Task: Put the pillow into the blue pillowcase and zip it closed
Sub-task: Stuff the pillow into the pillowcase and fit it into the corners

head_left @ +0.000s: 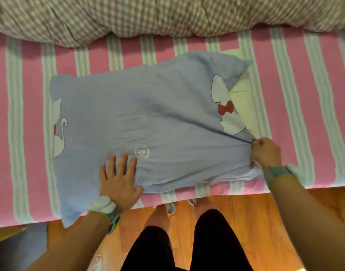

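Observation:
The blue pillowcase point(148, 118), printed with white cats and red bows, lies across the bed with most of the pillow inside it. The pale yellow pillow point(244, 100) still shows at the open right end. My left hand point(118, 178) rests flat with spread fingers on the near edge of the case. My right hand point(265, 151) is fisted on the pillowcase's fabric at its near right corner, and creases run from that grip across the cloth. The zipper is not visible.
The pillow lies on a pink sheet with pale stripes point(30, 114). A brown checked quilt point(167, 16) is bunched along the far side. The bed's near edge drops to an orange wooden floor point(216, 204), where my legs stand.

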Motion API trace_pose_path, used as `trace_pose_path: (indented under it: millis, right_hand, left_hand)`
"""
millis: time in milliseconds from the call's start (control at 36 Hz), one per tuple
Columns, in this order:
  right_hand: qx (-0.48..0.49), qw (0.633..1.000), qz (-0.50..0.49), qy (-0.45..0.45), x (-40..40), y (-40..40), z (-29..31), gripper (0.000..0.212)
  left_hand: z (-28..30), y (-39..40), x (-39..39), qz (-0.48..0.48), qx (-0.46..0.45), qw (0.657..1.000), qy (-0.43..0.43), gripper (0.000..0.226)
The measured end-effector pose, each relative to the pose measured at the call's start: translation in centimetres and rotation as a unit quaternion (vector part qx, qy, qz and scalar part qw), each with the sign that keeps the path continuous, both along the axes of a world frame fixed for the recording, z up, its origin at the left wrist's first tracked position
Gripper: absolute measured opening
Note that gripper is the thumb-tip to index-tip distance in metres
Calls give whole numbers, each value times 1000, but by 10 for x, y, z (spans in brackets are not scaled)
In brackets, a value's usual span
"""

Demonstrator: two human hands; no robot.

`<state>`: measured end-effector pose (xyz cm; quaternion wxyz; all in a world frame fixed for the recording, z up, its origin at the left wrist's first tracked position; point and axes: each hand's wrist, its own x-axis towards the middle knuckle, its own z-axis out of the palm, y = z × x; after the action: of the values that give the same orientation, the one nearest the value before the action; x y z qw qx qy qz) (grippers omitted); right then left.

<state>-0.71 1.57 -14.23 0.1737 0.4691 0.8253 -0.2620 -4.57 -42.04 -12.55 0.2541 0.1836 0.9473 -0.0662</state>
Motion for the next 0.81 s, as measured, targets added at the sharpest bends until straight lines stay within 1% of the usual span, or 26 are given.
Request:
trace_pose_path:
  millis: [83,139,167,222,306,361,417,472,528,556,583,611,639,667,694,722,750,778,806]
  right_hand:
    - [-17,997,-3,77,-30,6,12,16]
    - [-47,991,18,126,-51,7,20,8]
    - [-65,988,26,140,-61,1,23,6]
    - [-100,980,34,168,-86,1,28,11]
    - [-122,975,95,162,-115,-1,32,4]
    - [-151,970,116,152,-124,-3,35,8]
    - [-176,966,121,144,-133,4,37,11]
    - [-204,964,116,128,-132,1,36,14]
    - [-217,960,135,115,-129,-6,33,28]
    - [-204,959,159,114,-130,-8,30,34]
    - [-183,958,187,117,-130,-10,27,38]
    - [-159,956,214,125,-125,-19,28,36]
    - [-143,953,230,134,-125,-21,25,31]
    - [-132,951,241,142,-124,-22,22,24]
    - [-121,950,248,143,-123,-23,19,19]
    - [-114,949,252,150,-120,-26,18,16]
    - [-118,950,241,158,-119,-22,14,18]
    - [-138,951,221,169,-117,-18,9,21]
    - [-163,950,195,180,-115,-17,8,24]
  left_hand:
    - [4,30,-14,92,68,993,30,75]
    - [3,53,-25,121,109,985,61,60]
    - [5,59,-28,129,116,983,67,56]
    - [4,83,-37,131,123,982,57,58]
    - [7,118,-47,117,144,982,24,70]
    - [10,141,-50,115,197,974,10,67]
    - [13,174,-57,126,291,948,-6,57]
    - [20,203,-64,162,382,910,-16,42]
    - [34,237,-73,243,443,862,-40,28]
    - [38,257,-81,293,456,838,-61,23]
    - [39,275,-89,350,467,807,-92,20]
    - [42,284,-93,393,466,784,-115,24]
    - [38,296,-99,416,459,775,-123,34]
    - [32,303,-104,422,424,792,-121,39]
    - [26,310,-109,415,379,821,-105,36]
    - [23,306,-110,398,335,851,-78,29]
    - [15,306,-114,410,313,855,-52,20]
    - [10,305,-117,459,323,827,-39,12]
    - [8,297,-117,537,365,759,-43,10]
